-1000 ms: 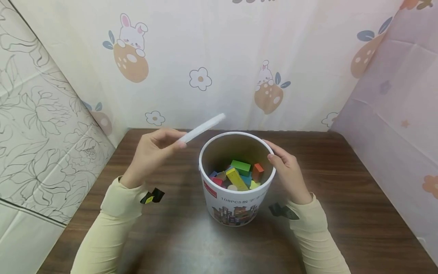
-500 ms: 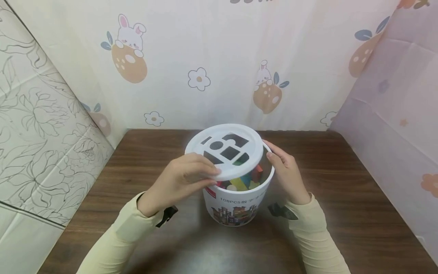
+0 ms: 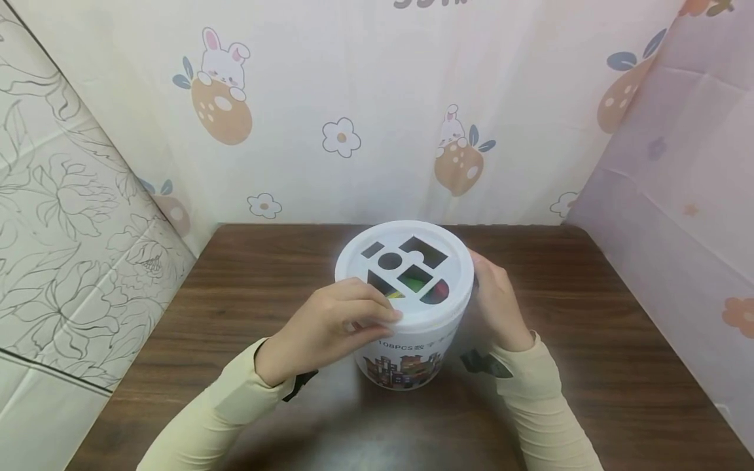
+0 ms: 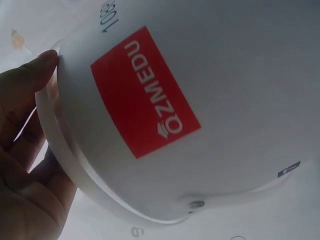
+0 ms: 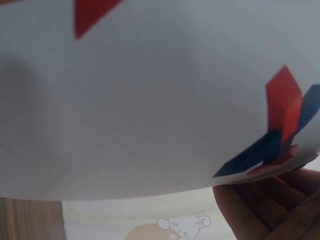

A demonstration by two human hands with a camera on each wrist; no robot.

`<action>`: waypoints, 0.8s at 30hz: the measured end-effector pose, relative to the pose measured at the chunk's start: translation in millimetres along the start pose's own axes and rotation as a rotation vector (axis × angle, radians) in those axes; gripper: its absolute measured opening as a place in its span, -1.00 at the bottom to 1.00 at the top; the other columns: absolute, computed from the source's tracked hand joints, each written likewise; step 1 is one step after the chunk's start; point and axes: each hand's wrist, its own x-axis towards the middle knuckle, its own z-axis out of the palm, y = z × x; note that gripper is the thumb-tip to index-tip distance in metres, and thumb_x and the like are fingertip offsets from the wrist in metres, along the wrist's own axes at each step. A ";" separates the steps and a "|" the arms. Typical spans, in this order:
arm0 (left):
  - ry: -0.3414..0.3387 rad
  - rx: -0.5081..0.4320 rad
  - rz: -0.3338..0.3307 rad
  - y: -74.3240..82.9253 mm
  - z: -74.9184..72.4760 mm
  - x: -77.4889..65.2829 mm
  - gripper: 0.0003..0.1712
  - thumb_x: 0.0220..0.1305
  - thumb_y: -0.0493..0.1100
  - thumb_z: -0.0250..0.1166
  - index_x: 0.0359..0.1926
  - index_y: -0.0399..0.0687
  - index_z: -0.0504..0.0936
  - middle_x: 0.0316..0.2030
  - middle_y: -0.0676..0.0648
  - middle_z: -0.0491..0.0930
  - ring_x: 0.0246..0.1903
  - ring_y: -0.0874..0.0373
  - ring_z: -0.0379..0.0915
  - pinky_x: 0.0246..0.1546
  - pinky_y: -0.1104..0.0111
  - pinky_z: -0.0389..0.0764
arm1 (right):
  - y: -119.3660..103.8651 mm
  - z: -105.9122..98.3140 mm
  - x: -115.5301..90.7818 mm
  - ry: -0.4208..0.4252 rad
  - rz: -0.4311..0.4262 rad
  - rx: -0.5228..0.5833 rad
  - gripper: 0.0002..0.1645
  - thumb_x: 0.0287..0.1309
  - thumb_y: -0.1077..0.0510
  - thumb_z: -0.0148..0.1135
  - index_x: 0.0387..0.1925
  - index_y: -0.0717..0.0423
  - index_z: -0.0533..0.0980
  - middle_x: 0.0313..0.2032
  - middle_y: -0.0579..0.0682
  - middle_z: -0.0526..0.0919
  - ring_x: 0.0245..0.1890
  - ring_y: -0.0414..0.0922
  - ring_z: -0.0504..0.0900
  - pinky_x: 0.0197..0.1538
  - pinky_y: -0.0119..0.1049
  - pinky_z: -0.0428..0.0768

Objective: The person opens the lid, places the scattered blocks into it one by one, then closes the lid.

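A white lid with cut-out shapes sits over the top of a white printed toy-block bucket. With fingers on top and thumb below its edge, my left hand pinches the lid at the front left. In the left wrist view that hand lies along the lid's rim, beside a red label on the bucket's wall. My right hand holds the bucket high on its right side, fingers partly hidden behind it. Coloured blocks show through the lid's holes.
The bucket stands on a dark wood-grain table. Behind it hangs a pale curtain printed with rabbits and flowers. A flower-patterned panel closes off the left, and a lilac cloth the right.
My left hand has brought the lid from a raised tilt at the left, rightward and down over the bucket's mouth. The right hand has stayed at the bucket's side, its thumb no longer over the rim.
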 end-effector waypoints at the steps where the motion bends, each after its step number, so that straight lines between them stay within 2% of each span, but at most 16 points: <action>1: -0.003 0.009 0.002 0.3 0.7 0.0 -0.73 0.03 -0.22 0.49 -0.17 -0.01 0.73 -0.24 0.06 0.69 -0.28 0.25 0.49 -0.24 0.58 0.50 | -0.3 -0.2 0.0 -0.001 -0.002 -0.005 -0.38 0.45 -0.29 -0.34 0.22 -0.20 0.51 0.13 -0.01 0.62 0.12 -0.21 0.54 0.31 0.11 0.40; 4: -0.010 0.037 0.008 0.9 2.5 -0.4 -0.73 0.04 -0.22 0.48 -0.16 0.00 0.73 -0.24 0.08 0.69 -0.29 0.25 0.47 -0.24 0.53 0.49 | -1.4 -0.5 -0.3 -0.004 -0.010 -0.013 -0.37 0.45 -0.29 -0.35 0.23 -0.20 0.51 0.11 0.03 0.64 0.08 -0.22 0.56 0.28 0.09 0.43; 11: -0.032 0.069 0.015 0.7 7.7 -4.2 -0.73 0.05 -0.21 0.48 -0.16 0.02 0.73 -0.25 0.10 0.68 -0.29 0.24 0.46 -0.23 0.53 0.49 | -3.1 0.2 -0.2 -0.002 -0.004 -0.012 -0.45 0.43 -0.29 -0.25 0.23 -0.33 0.49 0.14 -0.12 0.64 0.16 -0.23 0.54 0.32 0.09 0.38; 19: -0.062 0.018 -0.002 -1.9 9.5 -6.3 -0.74 0.11 -0.20 0.44 -0.12 0.00 0.71 -0.21 0.08 0.66 -0.24 0.27 0.46 -0.19 0.66 0.50 | 1.1 0.8 1.3 -0.015 -0.063 -0.003 -0.46 0.46 -0.21 -0.23 0.28 -0.20 0.46 0.17 -0.04 0.62 0.17 -0.20 0.56 0.29 0.06 0.43; 23: -0.017 0.019 -0.057 -2.8 10.8 -7.5 -0.76 0.17 -0.15 0.40 -0.11 -0.02 0.71 -0.16 0.04 0.65 -0.12 0.21 0.50 -0.14 0.64 0.51 | 3.5 0.1 1.8 -0.023 -0.073 0.006 -0.44 0.46 -0.19 -0.23 0.30 -0.14 0.44 0.21 0.00 0.58 0.19 -0.16 0.55 0.29 0.13 0.43; 24: 0.007 0.030 -0.082 -3.5 11.1 -8.1 -0.75 0.19 -0.14 0.39 -0.09 -0.04 0.70 -0.13 0.02 0.65 -0.06 0.17 0.51 -0.05 0.58 0.53 | 3.5 0.1 1.8 -0.024 -0.076 0.004 -0.44 0.46 -0.19 -0.23 0.31 -0.16 0.44 0.21 -0.01 0.58 0.19 -0.16 0.55 0.29 0.12 0.43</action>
